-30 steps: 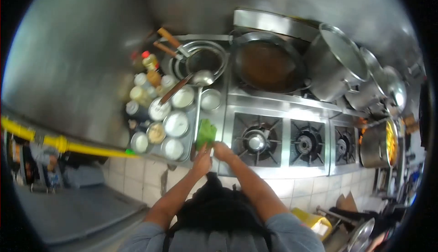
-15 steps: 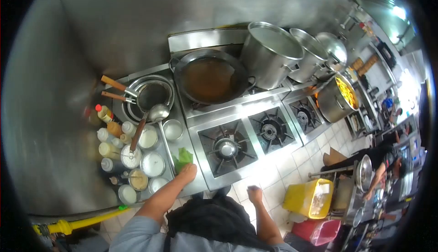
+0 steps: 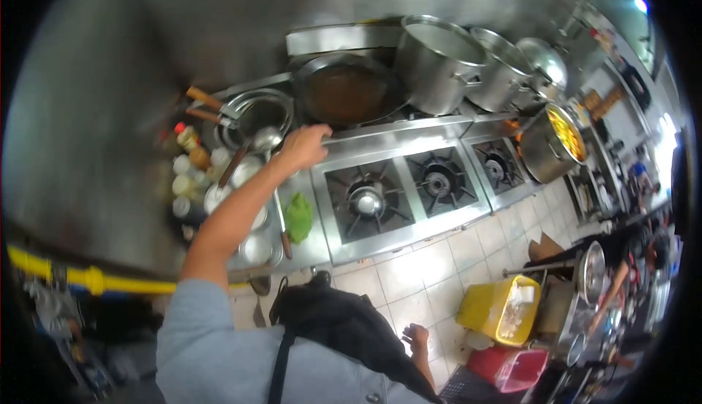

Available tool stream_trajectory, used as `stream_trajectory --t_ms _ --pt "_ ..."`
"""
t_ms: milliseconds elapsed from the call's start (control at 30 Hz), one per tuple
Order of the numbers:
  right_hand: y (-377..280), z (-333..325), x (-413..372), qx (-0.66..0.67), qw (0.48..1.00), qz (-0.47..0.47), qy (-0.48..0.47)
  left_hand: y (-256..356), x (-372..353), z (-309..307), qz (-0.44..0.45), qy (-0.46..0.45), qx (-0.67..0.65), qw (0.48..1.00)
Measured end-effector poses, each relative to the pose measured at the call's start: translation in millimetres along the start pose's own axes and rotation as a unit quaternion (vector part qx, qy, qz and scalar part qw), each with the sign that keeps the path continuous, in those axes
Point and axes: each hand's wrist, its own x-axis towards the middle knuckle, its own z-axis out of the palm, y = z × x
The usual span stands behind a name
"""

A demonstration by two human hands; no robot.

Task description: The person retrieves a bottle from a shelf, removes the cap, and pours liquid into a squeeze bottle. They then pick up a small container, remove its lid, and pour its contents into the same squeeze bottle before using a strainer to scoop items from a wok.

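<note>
My left hand (image 3: 306, 146) is stretched over the steel counter near the front left rim of the wide wok (image 3: 345, 95), with its fingers apart. No object shows in it. The wok holds brown liquid. Below that hand, a crumpled green cloth or leaf (image 3: 298, 217) lies beside a long utensil with a brown handle (image 3: 286, 244). A ladle (image 3: 268, 138) rests by the strainers (image 3: 257, 115), partly behind my left hand. My right hand (image 3: 417, 336) hangs low over the tiled floor, fingers loosely apart and holding nothing visible.
Burners (image 3: 365, 201) line the stove front. Tall pots (image 3: 441, 64) stand behind, and a pot of yellow pieces (image 3: 545, 148) sits at the right above a flame. Bottles (image 3: 184, 164) crowd the left. Yellow (image 3: 482, 309) and red bins (image 3: 493, 366) and a co-worker's arm (image 3: 610, 294) are at right.
My left hand has left the green item and moved up across the counter towards the wok. My right hand has lowered, its fingers looser. The view has shifted, and the brown-handled utensil shows more.
</note>
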Motion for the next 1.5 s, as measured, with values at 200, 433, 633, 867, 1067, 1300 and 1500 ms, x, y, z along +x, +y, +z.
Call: stream_trajectory --t_ms 200,433,633,867,1067,1300,1500 --pt "1.8 -25.7 6.0 0.006 0.998 -0.052 -0.041 0.2 -27.7 -27.4 -0.077 0.022 0.056 0.995" --pt "32.4 -62.0 0.1 -0.038 0.997 -0.028 -0.053 -123.3 -71.2 15.5 -0.174 0.01 0.1 0.98" --pt "38.3 -67.4 53.6 -0.191 0.942 -0.201 -0.187 -211.1 -112.1 28.3 -0.288 0.06 0.237 0.926" --pt "-66.1 60.7 43.5 -0.153 0.985 -0.056 -0.051 -257.5 -99.3 32.1 -0.371 0.022 0.095 0.923" --pt "-173.5 204.7 -8.1 -0.218 0.925 -0.28 -0.134 -317.4 -98.5 74.1 -0.381 0.123 -0.112 0.91" --pt "-242.6 336.3 -83.9 -0.36 0.787 -0.421 -0.272 -258.1 -130.8 78.0 -0.391 0.254 -0.077 0.881" --pt "-270.7 413.0 -119.2 -0.414 0.688 -0.462 -0.376 -230.3 -145.5 88.1 -0.366 0.331 -0.05 0.868"
